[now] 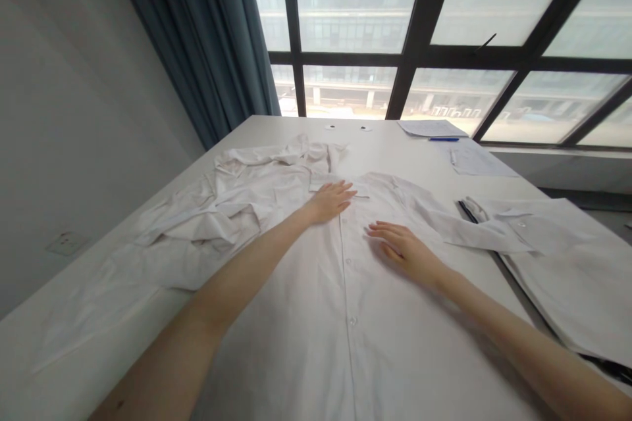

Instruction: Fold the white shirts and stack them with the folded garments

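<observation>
Dark-framed windows across the back, with a hazy building beyond the glass. To the left, a blue curtain in long folds beside a pale wall. Running toward the windows, a white table. Spread over the near and middle part of it, front side up, a white shirt, neck end toward the windows, small buttons down the middle, one sleeve stretched out to the right.

Near the neck end, laid on the shirt, the left hand, palm down, fingers extended and slightly apart, gripping nothing. Right of the button line, the right hand, fingers loosely bent, thumb lower, with nothing visibly pinched; touching the cloth or just above, cannot tell.

Along the left side, a heap of crumpled white fabric, boundary with the shirt hard to make out. By the sleeve's end, more white cloth beside a dark edge. Toward the far right corner, papers and a blue pen.
</observation>
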Action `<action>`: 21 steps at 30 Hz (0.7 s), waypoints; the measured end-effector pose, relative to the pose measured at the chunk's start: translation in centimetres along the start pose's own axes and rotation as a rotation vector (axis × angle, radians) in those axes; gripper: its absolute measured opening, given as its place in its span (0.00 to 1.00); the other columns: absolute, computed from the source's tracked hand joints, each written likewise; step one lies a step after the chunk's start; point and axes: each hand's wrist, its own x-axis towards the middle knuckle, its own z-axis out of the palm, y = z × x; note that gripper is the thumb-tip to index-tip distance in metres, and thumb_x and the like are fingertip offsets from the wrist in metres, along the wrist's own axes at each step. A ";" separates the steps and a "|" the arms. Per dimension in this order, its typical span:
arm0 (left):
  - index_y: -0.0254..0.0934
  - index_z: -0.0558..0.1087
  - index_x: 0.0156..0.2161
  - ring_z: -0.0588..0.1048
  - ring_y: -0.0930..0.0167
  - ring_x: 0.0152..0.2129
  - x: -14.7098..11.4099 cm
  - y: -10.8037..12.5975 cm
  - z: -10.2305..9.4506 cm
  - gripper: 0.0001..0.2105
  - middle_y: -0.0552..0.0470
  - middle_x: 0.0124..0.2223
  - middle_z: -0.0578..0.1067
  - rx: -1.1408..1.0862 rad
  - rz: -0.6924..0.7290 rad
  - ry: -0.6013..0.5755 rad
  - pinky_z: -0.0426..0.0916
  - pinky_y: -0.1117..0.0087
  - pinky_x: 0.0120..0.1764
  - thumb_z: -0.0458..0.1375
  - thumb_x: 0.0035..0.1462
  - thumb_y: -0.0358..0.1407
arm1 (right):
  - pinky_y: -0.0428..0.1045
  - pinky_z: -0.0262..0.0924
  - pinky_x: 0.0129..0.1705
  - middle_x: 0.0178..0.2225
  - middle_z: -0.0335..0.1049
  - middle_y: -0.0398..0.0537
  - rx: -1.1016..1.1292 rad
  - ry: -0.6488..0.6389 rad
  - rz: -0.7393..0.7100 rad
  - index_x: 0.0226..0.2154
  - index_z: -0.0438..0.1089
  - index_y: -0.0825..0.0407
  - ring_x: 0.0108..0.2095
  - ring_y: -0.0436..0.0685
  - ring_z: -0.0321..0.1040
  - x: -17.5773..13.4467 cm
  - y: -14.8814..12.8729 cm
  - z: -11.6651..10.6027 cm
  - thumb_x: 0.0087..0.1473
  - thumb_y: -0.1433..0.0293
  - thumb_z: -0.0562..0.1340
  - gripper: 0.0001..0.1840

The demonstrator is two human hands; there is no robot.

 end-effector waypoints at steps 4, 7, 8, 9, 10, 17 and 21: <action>0.52 0.50 0.68 0.47 0.60 0.67 2.0 1.6 1.6 0.24 0.52 0.71 0.49 -0.058 -0.023 -0.147 0.46 0.47 0.63 0.41 0.69 0.46 | 0.67 0.45 0.64 0.67 0.52 0.49 -0.169 -0.115 0.011 0.64 0.56 0.42 0.67 0.62 0.45 -2.4 0.4 1.4 0.65 0.60 0.50 0.26; 0.53 0.48 0.68 0.46 0.60 0.68 2.1 1.7 1.8 0.24 0.53 0.71 0.47 -0.081 -0.046 -0.171 0.45 0.47 0.64 0.40 0.69 0.46 | 0.69 0.43 0.64 0.68 0.45 0.44 -0.182 -0.183 -0.033 0.66 0.51 0.36 0.68 0.64 0.40 -4.6 -1.0 1.1 0.65 0.57 0.51 0.28; 0.53 0.48 0.68 0.45 0.61 0.68 2.0 1.7 1.8 0.24 0.53 0.71 0.47 -0.084 -0.049 -0.177 0.44 0.48 0.64 0.40 0.69 0.46 | 0.69 0.43 0.64 0.69 0.44 0.43 -0.173 -0.199 -0.045 0.66 0.50 0.35 0.68 0.64 0.39 -5.4 -1.6 0.9 0.65 0.57 0.51 0.28; 0.53 0.48 0.68 0.45 0.61 0.68 2.0 1.6 1.7 0.24 0.53 0.71 0.47 -0.086 -0.051 -0.181 0.44 0.48 0.64 0.40 0.69 0.46 | 0.70 0.43 0.64 0.69 0.43 0.43 -0.164 -0.216 -0.054 0.66 0.49 0.34 0.68 0.65 0.38 -6.3 -2.2 0.6 0.64 0.57 0.52 0.29; 0.53 0.48 0.68 0.45 0.61 0.68 1.9 1.6 1.5 0.24 0.53 0.71 0.47 -0.088 -0.053 -0.183 0.44 0.49 0.64 0.40 0.69 0.46 | 0.70 0.44 0.64 0.69 0.42 0.43 -0.157 -0.232 -0.062 0.66 0.48 0.33 0.68 0.65 0.38 -7.3 -2.8 0.3 0.64 0.56 0.53 0.30; 0.53 0.47 0.68 0.44 0.61 0.68 1.8 1.8 1.5 0.25 0.53 0.71 0.46 -0.090 -0.058 -0.201 0.43 0.49 0.64 0.38 0.69 0.47 | 0.66 0.60 0.58 0.67 0.44 0.42 -0.187 -0.299 -0.165 0.67 0.40 0.30 0.65 0.66 0.48 -14.8 -7.1 -0.4 0.60 0.53 0.57 0.38; 0.51 0.49 0.68 0.47 0.59 0.67 1.7 2.0 1.2 0.24 0.52 0.71 0.48 -0.052 -0.042 -0.171 0.46 0.48 0.63 0.39 0.69 0.45 | 0.62 0.68 0.52 0.63 0.56 0.41 -0.124 -0.278 -0.232 0.67 0.40 0.28 0.61 0.64 0.59 -17.4 -8.4 -0.4 0.58 0.53 0.58 0.39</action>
